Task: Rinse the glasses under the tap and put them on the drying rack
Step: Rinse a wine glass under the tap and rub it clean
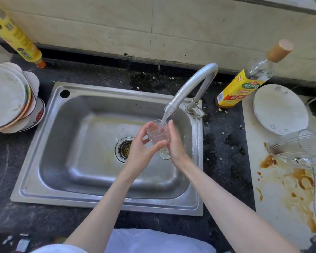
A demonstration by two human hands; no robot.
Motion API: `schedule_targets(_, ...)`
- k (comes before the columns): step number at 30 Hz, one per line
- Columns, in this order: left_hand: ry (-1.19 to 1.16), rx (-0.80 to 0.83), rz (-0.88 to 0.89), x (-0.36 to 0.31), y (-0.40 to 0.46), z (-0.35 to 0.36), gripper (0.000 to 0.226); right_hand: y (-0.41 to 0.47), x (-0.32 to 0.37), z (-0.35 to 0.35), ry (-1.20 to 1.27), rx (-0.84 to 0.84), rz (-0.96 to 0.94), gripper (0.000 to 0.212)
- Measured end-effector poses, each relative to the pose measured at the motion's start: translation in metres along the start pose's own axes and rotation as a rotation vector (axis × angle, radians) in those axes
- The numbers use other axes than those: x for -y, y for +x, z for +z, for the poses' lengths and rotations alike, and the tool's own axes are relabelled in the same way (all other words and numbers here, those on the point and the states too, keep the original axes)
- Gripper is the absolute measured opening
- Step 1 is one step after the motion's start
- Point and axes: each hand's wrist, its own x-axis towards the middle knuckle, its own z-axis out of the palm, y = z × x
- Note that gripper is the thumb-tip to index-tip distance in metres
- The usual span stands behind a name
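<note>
A small clear stemmed glass is held upright over the steel sink, right under the tap. Water runs from the spout into its bowl. My left hand wraps its fingers round the bowl from the left. My right hand curls against the bowl's right side, above the stem and foot. A second clear tumbler lies on its side on the stained white board at the right.
A stack of dirty plates sits on the left counter. A yellow-labelled bottle and a white plate stand right of the tap. A yellow bottle leans at the back left. The drain lies below my hands.
</note>
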Motion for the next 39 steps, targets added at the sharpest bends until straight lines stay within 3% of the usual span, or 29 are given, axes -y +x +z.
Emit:
schedule_targets(6, -0.013, 0.109, -0.021, -0.001, 0.001, -0.004, 0.066, 0.000, 0.004, -0.001, 0.039, 0.022, 0.099, 0.058)
schedule_targets(10, -0.085, 0.136, -0.055, -0.001, 0.002, -0.005, 0.058, 0.000, 0.001, -0.001, 0.146, 0.116, 0.236, 0.059)
schedule_targets(16, -0.120, -0.067, -0.064, -0.004, 0.001, -0.001, 0.037, -0.003, -0.006, 0.002, -0.055, 0.092, 0.066, 0.054)
schedule_targets(24, -0.142, 0.116, -0.113, 0.000, 0.001, -0.013, 0.040, -0.003, -0.003, -0.005, 0.015, 0.081, 0.153, 0.072)
schedule_targets(28, -0.165, 0.009, -0.110, 0.000, 0.001, -0.010, 0.032, -0.004, -0.007, -0.004, 0.042, 0.071, 0.137, 0.069)
schedule_targets(30, -0.154, -0.061, -0.087, -0.002, 0.004, -0.012, 0.023, -0.005, -0.009, -0.006, 0.085, 0.041, 0.133, 0.065)
schedule_targets(34, -0.080, 0.076, -0.021, -0.005, 0.009, -0.016, 0.032, -0.009, -0.010, -0.010, 0.142, -0.012, 0.182, 0.062)
schedule_targets(39, 0.320, 0.042, 0.272, -0.001, 0.014, -0.020, 0.021, -0.004, -0.005, -0.010, -0.036, -0.072, 0.230, 0.062)
